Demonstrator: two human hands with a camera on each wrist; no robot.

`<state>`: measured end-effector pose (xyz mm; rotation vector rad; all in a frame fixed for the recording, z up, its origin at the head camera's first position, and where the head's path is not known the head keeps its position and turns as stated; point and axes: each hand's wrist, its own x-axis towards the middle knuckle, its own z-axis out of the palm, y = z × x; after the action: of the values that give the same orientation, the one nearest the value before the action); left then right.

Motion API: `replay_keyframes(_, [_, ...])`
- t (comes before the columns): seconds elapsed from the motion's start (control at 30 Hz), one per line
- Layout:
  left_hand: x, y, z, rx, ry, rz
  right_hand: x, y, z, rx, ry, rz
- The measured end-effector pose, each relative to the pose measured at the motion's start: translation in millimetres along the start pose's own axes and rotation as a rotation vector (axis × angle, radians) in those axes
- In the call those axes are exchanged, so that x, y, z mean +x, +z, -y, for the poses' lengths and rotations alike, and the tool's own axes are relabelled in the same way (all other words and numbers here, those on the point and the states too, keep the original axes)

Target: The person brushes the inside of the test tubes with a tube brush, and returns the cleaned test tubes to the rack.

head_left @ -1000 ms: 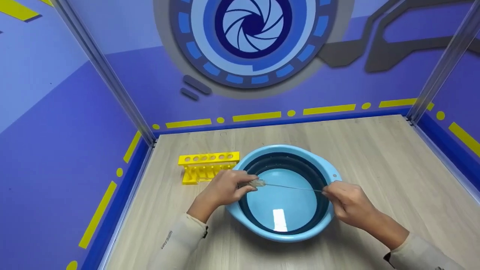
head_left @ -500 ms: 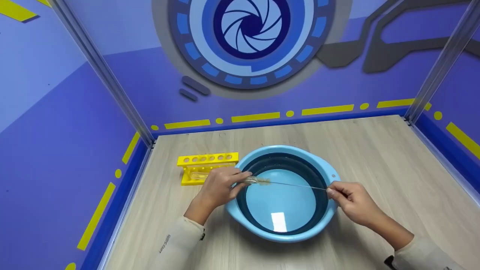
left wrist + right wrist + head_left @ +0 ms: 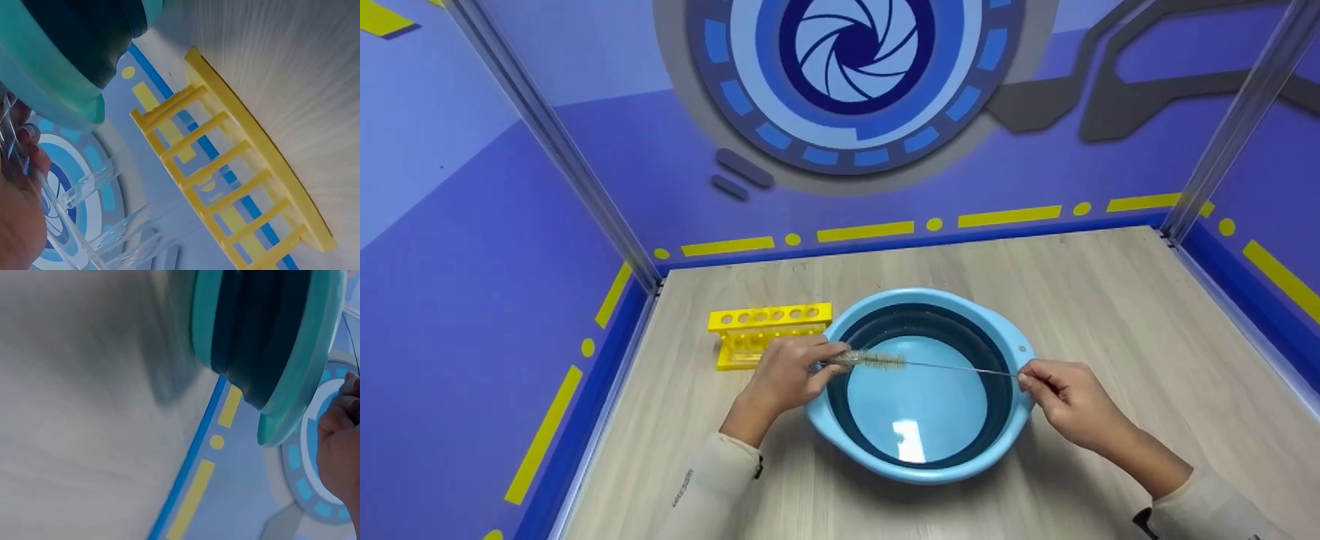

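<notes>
Head: brush (image 3: 877, 360) lies left to right above basin (image 3: 919, 475), bristles nearer left hand (image 3: 786, 375), wire (image 3: 960, 369) pinched by right hand (image 3: 1069, 400). Left wrist: left hand grasping clear tube (image 3: 8, 135); yellow rack (image 3: 263, 147) left of basin. Right wrist: right hand curled, partly cut off.

Since a second ago, the brush (image 3: 885, 361) is drawn farther out of the clear tube (image 3: 850, 358); more bristle is exposed. The right grip (image 3: 1069, 401) is shifted outward to the basin (image 3: 919, 477) rim; the left grip (image 3: 791, 373) is pulled slightly leftward.
</notes>
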<state>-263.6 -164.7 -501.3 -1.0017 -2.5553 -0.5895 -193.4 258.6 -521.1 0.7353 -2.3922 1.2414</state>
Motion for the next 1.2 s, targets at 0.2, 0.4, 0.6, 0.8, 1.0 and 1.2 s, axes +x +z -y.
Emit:
replay_keyframes(0.2, [-0.5, -4.9, 1.0, -0.068, -0.057, 0.077, 7, -3, -10, -0.261, -0.480, -0.176])
replay_keyframes(0.4, [1.1, -8.1, 0.1, -0.179, -0.057, 0.111, 12, -10, -7, -0.354, -0.680, -0.307])
replay_keyframes(0.6, [1.2, -8.7, -1.2, -0.219, -0.057, 0.120, 11, -12, -10, -0.357, -0.678, -0.340])
replay_keyframes(0.8, [0.3, -7.3, -3.0, -0.209, -0.061, 0.107, 9, -12, -16, -0.320, -0.634, -0.311])
replay_keyframes(1.0, [0.5, -3.0, -4.7, -0.176, -0.042, 0.068, 3, -10, -20, -0.173, -0.485, -0.242])
replay_keyframes(1.2, [0.8, 0.2, -7.8, -0.100, -0.020, 0.009, -4, -9, -8, 0.042, -0.060, -0.127])
